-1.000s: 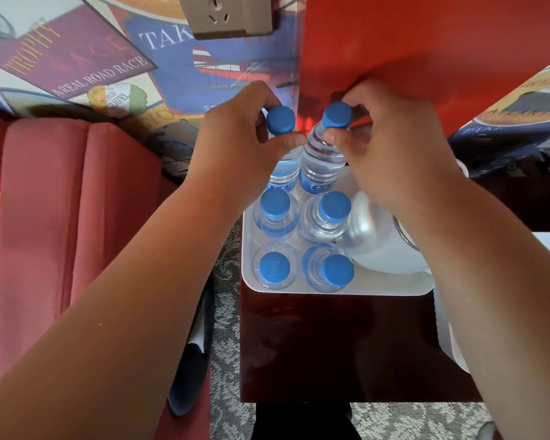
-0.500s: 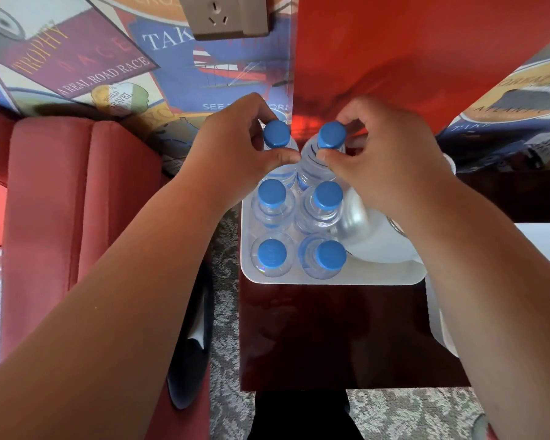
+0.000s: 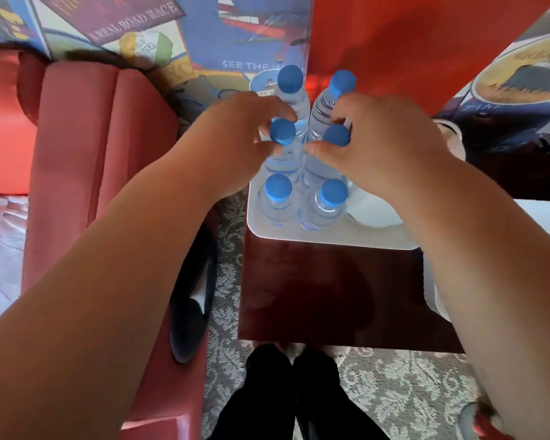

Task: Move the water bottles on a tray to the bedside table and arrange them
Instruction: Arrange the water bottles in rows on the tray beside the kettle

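Several clear water bottles with blue caps stand in two columns on a white tray (image 3: 331, 239) on the dark wooden bedside table (image 3: 315, 296). My left hand (image 3: 235, 141) is closed around the neck of the middle-left bottle (image 3: 282, 132). My right hand (image 3: 378, 144) is closed around the neck of the middle-right bottle (image 3: 336, 135). Behind them, the far-left bottle (image 3: 290, 79) and the far-right bottle (image 3: 342, 81) stand free against the wall. The two front bottles (image 3: 278, 188) (image 3: 332, 192) stand untouched near the tray's front rim.
A red armchair (image 3: 86, 173) stands left of the table, with a dark slipper (image 3: 191, 312) on the patterned carpet (image 3: 394, 392) between them. A red panel (image 3: 410, 42) rises behind the table. A white object (image 3: 435, 300) lies at the table's right edge.
Both hands have let go of the far pair of bottles and come back toward me onto the middle pair. The far pair now stands free.
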`<state>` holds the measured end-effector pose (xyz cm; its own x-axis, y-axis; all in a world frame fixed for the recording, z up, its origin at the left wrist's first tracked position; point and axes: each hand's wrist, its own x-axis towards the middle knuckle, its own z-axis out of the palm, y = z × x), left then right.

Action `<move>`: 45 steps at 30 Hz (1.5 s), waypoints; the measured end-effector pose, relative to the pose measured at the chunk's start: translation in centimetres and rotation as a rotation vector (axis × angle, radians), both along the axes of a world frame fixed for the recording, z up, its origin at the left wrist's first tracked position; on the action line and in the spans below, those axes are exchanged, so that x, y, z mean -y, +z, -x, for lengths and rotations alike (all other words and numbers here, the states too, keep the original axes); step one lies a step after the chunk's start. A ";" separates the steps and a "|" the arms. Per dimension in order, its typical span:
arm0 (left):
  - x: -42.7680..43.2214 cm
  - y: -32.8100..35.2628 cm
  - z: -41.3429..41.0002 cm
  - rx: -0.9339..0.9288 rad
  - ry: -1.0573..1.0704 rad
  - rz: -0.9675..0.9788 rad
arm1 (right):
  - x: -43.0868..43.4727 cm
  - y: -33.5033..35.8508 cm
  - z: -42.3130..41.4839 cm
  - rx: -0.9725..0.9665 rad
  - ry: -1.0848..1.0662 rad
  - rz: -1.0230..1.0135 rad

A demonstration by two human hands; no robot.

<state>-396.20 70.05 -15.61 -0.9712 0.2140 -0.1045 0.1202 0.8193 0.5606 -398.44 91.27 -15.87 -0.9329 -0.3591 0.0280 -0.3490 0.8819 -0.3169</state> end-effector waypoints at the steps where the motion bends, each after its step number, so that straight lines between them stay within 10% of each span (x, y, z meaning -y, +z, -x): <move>1: -0.2 0.1 0.1 -0.015 0.005 0.021 | 0.0 0.0 0.1 0.004 0.030 -0.019; 45: -1.8 -1.0 1.0 -0.080 0.106 0.034 | -0.4 -0.2 0.1 -0.026 0.012 0.048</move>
